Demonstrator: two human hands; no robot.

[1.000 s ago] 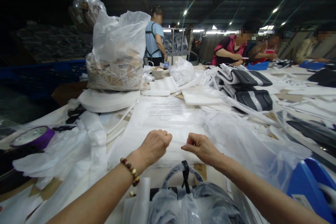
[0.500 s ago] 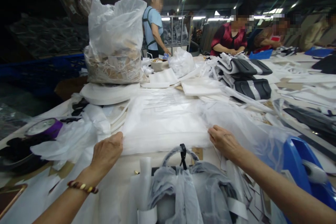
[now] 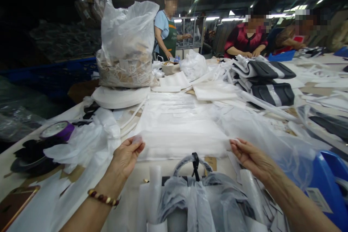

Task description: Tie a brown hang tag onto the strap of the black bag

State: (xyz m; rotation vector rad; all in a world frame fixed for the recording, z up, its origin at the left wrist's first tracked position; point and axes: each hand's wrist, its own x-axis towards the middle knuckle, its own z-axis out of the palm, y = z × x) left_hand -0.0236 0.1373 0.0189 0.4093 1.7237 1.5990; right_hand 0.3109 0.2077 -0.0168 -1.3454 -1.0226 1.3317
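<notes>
A translucent plastic bag [image 3: 183, 127] with printed lines lies flat in front of me, its near edge stretched between both hands. My left hand [image 3: 127, 154], above a beaded bracelet [image 3: 102, 198], pinches the bag's near left corner between thumb and fingers. At the near right corner my right hand [image 3: 248, 156] pinches the same edge, fingers curled. Just below, close to my body, stands a handbag [image 3: 201, 203] covered in clear plastic and white wrapping. Its looped handle [image 3: 178, 166] bears a black tie.
A large sack [image 3: 126, 47] stands behind on a white roll [image 3: 121, 98]. Purple-edged tape [image 3: 58, 130] and a phone [image 3: 17, 206] lie left. A blue bin [image 3: 323, 188] sits by my right forearm. Stacked black pieces [image 3: 272, 79] lie right. Several people work beyond the table.
Both hands have rolled from knuckles-up to thumbs-up while keeping the bag's near edge. The view has swung a little left. A person at the back has turned toward the table.
</notes>
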